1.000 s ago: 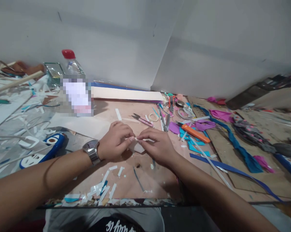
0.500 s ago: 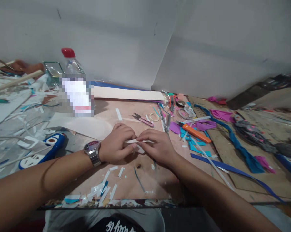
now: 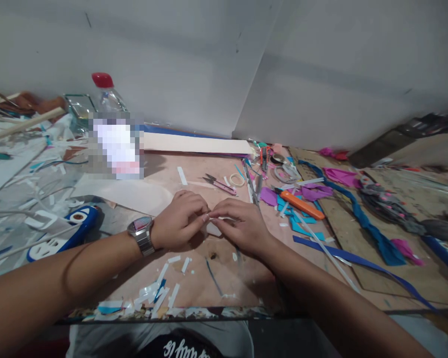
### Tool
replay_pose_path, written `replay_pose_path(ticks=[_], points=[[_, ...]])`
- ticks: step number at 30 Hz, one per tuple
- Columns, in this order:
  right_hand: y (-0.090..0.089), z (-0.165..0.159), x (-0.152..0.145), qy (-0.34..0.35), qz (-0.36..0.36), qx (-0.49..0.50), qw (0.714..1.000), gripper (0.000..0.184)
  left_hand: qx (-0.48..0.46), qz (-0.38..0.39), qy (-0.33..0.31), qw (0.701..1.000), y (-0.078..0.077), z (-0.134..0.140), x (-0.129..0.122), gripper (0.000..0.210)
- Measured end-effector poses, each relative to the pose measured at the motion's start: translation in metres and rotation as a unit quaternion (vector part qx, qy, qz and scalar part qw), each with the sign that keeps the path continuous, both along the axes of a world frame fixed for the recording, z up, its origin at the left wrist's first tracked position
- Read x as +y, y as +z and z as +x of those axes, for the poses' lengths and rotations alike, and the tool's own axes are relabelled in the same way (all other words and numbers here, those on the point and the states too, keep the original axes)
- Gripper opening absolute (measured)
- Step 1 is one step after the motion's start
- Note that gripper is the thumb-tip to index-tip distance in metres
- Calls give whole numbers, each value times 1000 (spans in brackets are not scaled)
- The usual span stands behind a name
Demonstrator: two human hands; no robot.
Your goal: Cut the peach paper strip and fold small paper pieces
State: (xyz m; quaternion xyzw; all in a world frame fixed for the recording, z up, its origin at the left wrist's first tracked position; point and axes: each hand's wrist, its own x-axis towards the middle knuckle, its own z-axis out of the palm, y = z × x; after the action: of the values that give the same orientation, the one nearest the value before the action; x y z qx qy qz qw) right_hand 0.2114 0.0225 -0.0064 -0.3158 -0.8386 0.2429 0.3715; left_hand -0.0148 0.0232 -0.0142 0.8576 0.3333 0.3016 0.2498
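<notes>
My left hand (image 3: 182, 219), with a metal watch (image 3: 141, 227) on its wrist, is closed with thumb and forefinger pinched. My right hand (image 3: 243, 223) meets it fingertip to fingertip just above the tabletop. Between them is a small white piece of paper (image 3: 213, 229), mostly covered by the fingers, with only its pale lower part showing. Beyond the hands lie pink-handled thread snips (image 3: 221, 185) and a small cream tape ring (image 3: 236, 180). A sheet of white paper (image 3: 134, 195) lies behind my left wrist.
An orange utility knife (image 3: 302, 205) rests among blue and purple scraps on the right. A blue-and-white power strip (image 3: 65, 232) with cables is at left. Behind it are a blurred-out phone (image 3: 117, 149) and a red-capped bottle (image 3: 104, 82). Paper strips (image 3: 160, 293) litter the table's front edge.
The fingertips have drawn closer together over the white piece. The narrow white edge that showed between the hands is now mostly covered by the fingers.
</notes>
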Motion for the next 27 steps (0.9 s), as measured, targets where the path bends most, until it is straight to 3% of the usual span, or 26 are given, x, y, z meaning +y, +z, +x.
replay_pose_path(ticks=[18, 27], points=[[7, -1, -2, 2, 14, -18, 1000, 8, 4, -10, -23, 1000, 1, 0, 0, 19], [2, 2, 0, -1, 21, 0, 1000, 18, 18, -11, -29, 999, -3, -1, 1, 12]])
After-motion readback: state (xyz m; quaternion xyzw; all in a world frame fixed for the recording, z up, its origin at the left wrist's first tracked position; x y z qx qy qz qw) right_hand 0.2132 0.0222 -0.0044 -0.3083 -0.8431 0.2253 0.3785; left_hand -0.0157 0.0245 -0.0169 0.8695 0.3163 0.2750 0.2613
